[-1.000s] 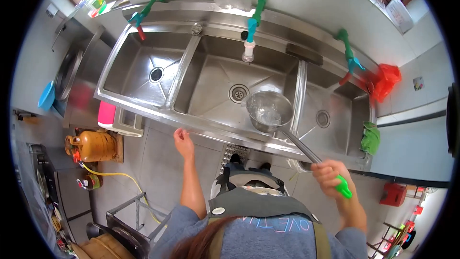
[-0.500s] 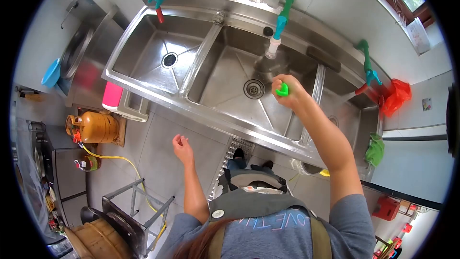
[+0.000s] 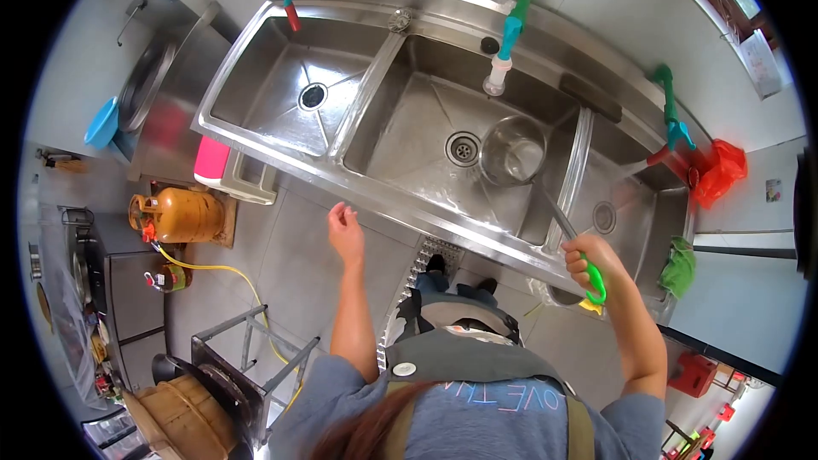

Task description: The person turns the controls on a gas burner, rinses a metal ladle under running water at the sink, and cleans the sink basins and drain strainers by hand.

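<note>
My right hand is wrapped round the green handle of a metal ladle, with the hooked green end sticking out below the fist. The ladle's wide round bowl hangs over the right part of the middle sink basin, beside the drain; whether it touches the bottom I cannot tell. In front of the sink's edge, my left hand hovers over the floor, fingers loosely bent and holding nothing. Above the middle basin is a green and blue tap with a white nozzle.
Left and right basins flank the middle one, each with its own tap. A red bag and a green cloth hang at the right end. On the left floor stand an orange gas cylinder with a yellow hose and a metal stand.
My right hand has drawn back from above the middle basin towards my body and right, turning the ladle so that its bowl and shaft now show. My left hand has risen slightly.
</note>
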The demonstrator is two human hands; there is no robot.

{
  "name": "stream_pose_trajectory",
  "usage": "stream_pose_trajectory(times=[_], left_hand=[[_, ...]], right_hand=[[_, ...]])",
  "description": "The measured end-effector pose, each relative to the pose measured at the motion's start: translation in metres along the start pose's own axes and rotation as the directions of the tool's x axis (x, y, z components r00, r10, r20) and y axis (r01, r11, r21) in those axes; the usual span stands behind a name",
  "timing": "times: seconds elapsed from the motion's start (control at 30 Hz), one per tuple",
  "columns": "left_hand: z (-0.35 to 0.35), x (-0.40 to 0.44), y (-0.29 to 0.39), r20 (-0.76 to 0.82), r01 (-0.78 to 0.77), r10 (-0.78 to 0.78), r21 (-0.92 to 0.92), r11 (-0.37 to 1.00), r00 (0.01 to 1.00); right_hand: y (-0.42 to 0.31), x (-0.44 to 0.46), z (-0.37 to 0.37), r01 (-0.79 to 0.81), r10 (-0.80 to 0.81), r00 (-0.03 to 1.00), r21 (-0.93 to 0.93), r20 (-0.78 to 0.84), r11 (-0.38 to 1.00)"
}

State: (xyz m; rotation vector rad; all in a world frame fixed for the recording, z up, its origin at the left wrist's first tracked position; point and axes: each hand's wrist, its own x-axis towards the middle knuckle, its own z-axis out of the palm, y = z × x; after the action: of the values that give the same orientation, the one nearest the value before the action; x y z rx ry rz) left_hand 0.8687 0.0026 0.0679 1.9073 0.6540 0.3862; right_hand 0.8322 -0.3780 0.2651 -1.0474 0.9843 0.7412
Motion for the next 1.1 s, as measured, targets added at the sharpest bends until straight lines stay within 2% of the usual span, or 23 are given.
stream_pose_trajectory(times=[0.2,0.37,0.47,0.53,0.6,0.7,0.77,0.8,0.83,0.87,0.93,1.0,1.1], left_hand=[[0.026,-0.011,0.045,0.123,0.012,-0.018,0.048,0.999,0.992],[0.036,0.016,0.033,0.138,-0.194,0.176,0.130,0.972,0.975],[0.041,0.060,0.021,0.123,-0.301,0.279,0.227,0.926,0.952],[0.048,0.090,0.016,0.108,-0.323,0.305,0.273,0.906,0.946],[0.058,0.117,0.015,0.087,-0.313,0.301,0.270,0.910,0.950],[0.084,0.155,0.012,0.151,-0.402,0.372,0.325,0.856,0.916],[0.102,0.174,0.014,0.151,-0.442,0.425,0.480,0.758,0.893],[0.111,0.182,0.015,0.156,-0.455,0.450,0.555,0.697,0.879],[0.120,0.189,0.019,0.176,-0.478,0.467,0.559,0.678,0.867],[0.130,0.198,0.019,0.197,-0.502,0.483,0.565,0.655,0.853],[0.155,0.219,0.009,0.230,-0.617,0.574,0.364,0.698,0.786],[0.170,0.222,0.024,0.258,-0.665,0.615,0.213,0.716,0.745],[0.193,0.205,0.047,0.330,-0.667,0.600,0.143,0.731,0.729]], right_hand=[[0.020,0.010,0.013,0.073,-0.079,0.996,-0.112,-0.044,0.991],[0.007,0.011,0.040,-0.043,0.028,0.975,0.060,0.220,0.997],[-0.005,0.007,0.067,-0.046,0.032,0.944,0.036,0.329,0.998],[-0.005,0.005,0.093,0.056,-0.022,0.956,-0.105,0.293,0.993],[0.000,0.009,0.118,0.218,-0.116,0.947,-0.333,0.301,0.917],[0.002,0.031,0.144,0.392,-0.278,0.919,-0.714,0.279,0.580],[0.008,0.062,0.145,0.542,-0.520,0.773,-0.804,0.363,0.244],[0.009,0.073,0.143,0.563,-0.603,0.678,-0.824,0.421,0.058],[0.001,0.071,0.146,0.487,-0.617,0.680,-0.873,0.396,-0.023],[-0.003,0.076,0.139,0.461,-0.676,0.627,-0.884,0.388,-0.081],[-0.003,0.083,0.116,0.392,-0.767,0.517,-0.902,0.380,-0.182],[-0.002,0.077,0.082,0.414,-0.870,0.260,-0.862,0.420,-0.292],[0.016,0.053,0.032,0.311,-0.949,0.097,-0.915,0.301,-0.258]])
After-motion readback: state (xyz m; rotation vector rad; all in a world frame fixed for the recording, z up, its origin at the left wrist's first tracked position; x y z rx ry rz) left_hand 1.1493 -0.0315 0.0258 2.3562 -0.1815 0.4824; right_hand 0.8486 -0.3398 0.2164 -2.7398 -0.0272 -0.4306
